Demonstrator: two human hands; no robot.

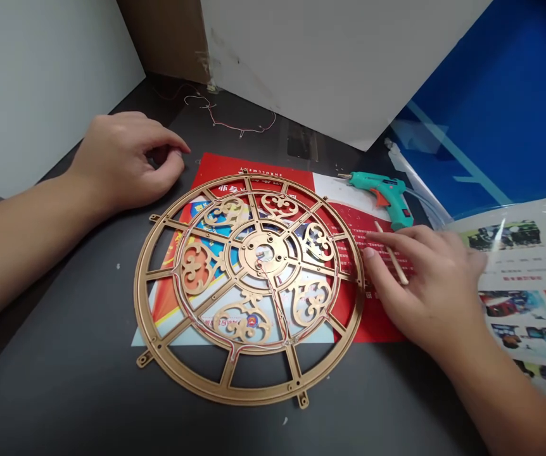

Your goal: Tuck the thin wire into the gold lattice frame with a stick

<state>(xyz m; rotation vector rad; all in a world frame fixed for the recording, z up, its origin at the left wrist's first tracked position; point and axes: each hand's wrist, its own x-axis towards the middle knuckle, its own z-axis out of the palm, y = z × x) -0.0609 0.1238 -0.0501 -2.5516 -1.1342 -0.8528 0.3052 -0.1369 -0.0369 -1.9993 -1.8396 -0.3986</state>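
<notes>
A round gold openwork frame (249, 288) with scroll patterns lies flat on a red printed sheet (377, 316) on the dark table. Thin wire runs along its inner ring. My right hand (425, 288) rests at the frame's right rim, fingers stretched toward it, with a thin wooden stick (391, 252) held between them. My left hand (123, 158) rests on the table beyond the frame's upper left, fingers curled loosely with thumb and fingertips close together; I cannot make out anything in them.
A teal glue gun (387, 193) lies on the sheet behind my right hand. A loose red and white wire (228, 117) sits near the white board at the back. Printed photo pages (529, 278) lie at the right, and a blue panel (501, 107) stands behind them.
</notes>
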